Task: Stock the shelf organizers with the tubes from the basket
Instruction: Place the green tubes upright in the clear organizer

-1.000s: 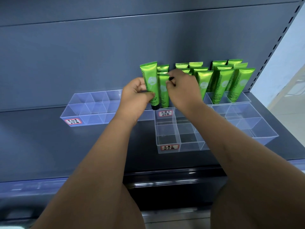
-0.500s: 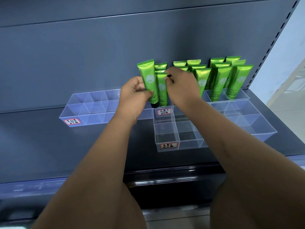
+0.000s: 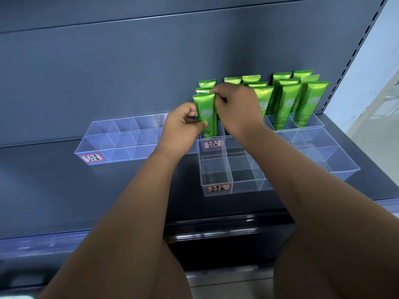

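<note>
Hands of a person are seen from above at a grey shelf (image 3: 54, 190). A green tube (image 3: 206, 113) is held upright, cap down, at the front left compartment of the back organizer (image 3: 306, 124), with its lower end sunk between the clear walls. The left hand (image 3: 183, 126) is closed round the tube's lower half. The right hand (image 3: 237, 108) is curled at the crimped top edge, which appears to be pinched between its fingertips. Behind and to the right, that organizer is packed with standing tubes (image 3: 287, 100). Three further trays are seen empty: the left organizer (image 3: 121, 143), the front organizer (image 3: 216, 180) and the right organizer (image 3: 323, 152). The basket is out of view, so the remaining stock cannot be told. The task is judged well short of half done.
</note>
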The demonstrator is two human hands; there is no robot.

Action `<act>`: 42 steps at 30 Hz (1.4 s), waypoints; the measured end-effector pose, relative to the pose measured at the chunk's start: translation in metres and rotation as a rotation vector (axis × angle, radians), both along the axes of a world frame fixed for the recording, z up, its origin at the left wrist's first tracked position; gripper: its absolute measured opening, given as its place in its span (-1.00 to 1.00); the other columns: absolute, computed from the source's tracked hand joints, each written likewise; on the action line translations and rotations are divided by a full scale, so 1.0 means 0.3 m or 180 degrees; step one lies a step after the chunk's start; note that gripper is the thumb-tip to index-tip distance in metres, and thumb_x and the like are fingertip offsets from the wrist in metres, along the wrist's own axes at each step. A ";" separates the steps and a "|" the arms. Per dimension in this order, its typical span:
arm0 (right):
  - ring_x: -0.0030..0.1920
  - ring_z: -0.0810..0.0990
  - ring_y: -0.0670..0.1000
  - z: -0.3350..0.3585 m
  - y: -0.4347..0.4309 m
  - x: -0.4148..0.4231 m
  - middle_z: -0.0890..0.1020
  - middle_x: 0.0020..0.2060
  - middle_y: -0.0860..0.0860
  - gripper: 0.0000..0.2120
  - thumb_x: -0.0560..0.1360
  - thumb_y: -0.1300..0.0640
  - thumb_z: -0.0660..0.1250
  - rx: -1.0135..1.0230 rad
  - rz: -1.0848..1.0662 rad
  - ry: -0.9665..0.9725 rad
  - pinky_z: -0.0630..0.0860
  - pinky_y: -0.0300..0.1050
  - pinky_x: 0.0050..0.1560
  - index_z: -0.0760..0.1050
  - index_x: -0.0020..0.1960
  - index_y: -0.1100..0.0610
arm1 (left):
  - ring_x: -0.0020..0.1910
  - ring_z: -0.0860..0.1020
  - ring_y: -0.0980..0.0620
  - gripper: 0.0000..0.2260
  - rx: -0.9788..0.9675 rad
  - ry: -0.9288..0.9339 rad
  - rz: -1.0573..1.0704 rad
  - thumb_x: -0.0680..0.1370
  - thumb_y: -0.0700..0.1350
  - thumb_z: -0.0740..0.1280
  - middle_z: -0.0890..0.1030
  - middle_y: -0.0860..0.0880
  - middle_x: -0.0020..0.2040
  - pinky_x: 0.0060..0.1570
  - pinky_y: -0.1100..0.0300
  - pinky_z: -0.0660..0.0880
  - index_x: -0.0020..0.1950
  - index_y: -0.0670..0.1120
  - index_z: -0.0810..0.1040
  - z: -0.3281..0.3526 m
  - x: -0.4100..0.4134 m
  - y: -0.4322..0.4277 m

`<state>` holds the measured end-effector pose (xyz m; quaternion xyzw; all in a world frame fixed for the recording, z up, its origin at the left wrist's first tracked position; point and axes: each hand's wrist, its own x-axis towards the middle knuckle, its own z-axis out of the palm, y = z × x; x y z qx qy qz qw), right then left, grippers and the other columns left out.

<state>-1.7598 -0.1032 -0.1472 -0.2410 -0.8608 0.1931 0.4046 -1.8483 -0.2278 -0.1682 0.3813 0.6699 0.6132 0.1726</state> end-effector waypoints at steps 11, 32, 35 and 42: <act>-0.23 0.68 0.20 0.002 0.005 0.006 0.67 -0.29 0.12 -0.79 0.49 0.19 0.23 -0.0023 0.0045 0.0041 0.58 0.08 -0.23 0.65 -0.10 0.17 | -0.15 0.57 -0.01 -0.77 -0.0496 0.0171 0.0412 0.47 -0.38 0.47 0.55 -0.14 -0.13 -0.04 0.19 0.57 -0.07 -0.14 0.48 -0.047 -0.026 0.032; -0.23 0.69 0.10 0.010 0.008 0.007 0.74 -0.16 0.04 -0.77 0.54 0.21 0.27 -0.0266 0.0031 0.0142 0.62 0.05 -0.10 0.71 0.01 0.12 | -0.22 0.56 0.12 -0.75 -0.0292 0.0520 0.0470 0.48 -0.28 0.53 0.55 0.09 -0.25 -0.18 0.39 0.53 -0.22 -0.01 0.52 -0.044 -0.021 0.027; -0.22 0.69 0.09 0.012 0.006 0.008 0.74 -0.14 0.03 -0.78 0.54 0.20 0.28 -0.0241 0.0032 0.0148 0.61 0.04 -0.09 0.71 0.01 0.12 | -0.20 0.55 0.04 -0.81 -0.0358 0.0567 0.0470 0.48 -0.27 0.52 0.54 0.03 -0.23 -0.14 0.27 0.55 -0.18 -0.12 0.52 -0.045 -0.019 0.030; -0.20 0.69 0.11 0.019 0.005 0.015 0.73 -0.19 0.05 -0.78 0.54 0.20 0.27 -0.0200 0.0057 0.0087 0.61 0.06 -0.08 0.70 0.00 0.13 | -0.04 0.63 -0.13 -0.81 -0.0497 0.0643 0.0533 0.49 -0.23 0.52 0.58 -0.03 -0.17 -0.02 0.08 0.58 -0.15 -0.12 0.51 -0.040 -0.012 0.036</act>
